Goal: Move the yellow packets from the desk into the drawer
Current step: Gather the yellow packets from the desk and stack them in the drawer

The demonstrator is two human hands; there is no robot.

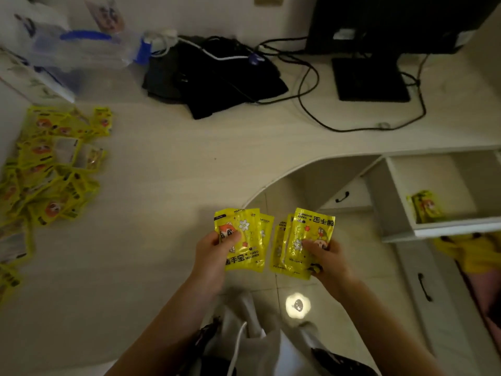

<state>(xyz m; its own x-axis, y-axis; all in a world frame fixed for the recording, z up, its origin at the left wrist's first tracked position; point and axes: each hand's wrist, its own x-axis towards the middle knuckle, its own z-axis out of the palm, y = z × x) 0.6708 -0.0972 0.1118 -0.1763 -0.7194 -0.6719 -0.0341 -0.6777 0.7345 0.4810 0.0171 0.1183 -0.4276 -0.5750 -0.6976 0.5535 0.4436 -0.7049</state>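
Both hands are up at frame centre-low, over the desk's curved front edge. The left hand point(217, 246) pinches a small fan of yellow hand-warmer packets point(245, 237), thumb curled across the front of the top one and the other fingers hidden behind; at least two packets overlap there. The right hand point(326, 253) grips a second stack of hand-warmer packets point(302, 241), thumb laid on the front, fingers wrapped round the 3 o'clock edge; three or so are fanned out, printed upside down relative to the left set. The two sets sit just beside each other, not touching. The main pile of yellow packets point(51, 169) lies on the desk point(168, 164) at 9 o'clock, scattered and overlapping, some face-down with the pale side up, running off the left edge of frame. The open drawer point(401, 202) is at 3 o'clock, pulled out below the desk top, with one or a few yellow packets in the drawer point(425, 206) against its front left corner; the count is too blurred to tell. Closed drawer fronts with a dark handle point(423, 287) sit below it. At 12 o'clock is a black pouch point(217, 82) with cables point(311, 85) across it. At 1 o'clock is a monitor stand point(370, 78). At 11 o'clock is a clear plastic box with blue trim point(81, 47). Something yellow point(466, 251) sits below the drawer at 4 o'clock, unidentifiable.
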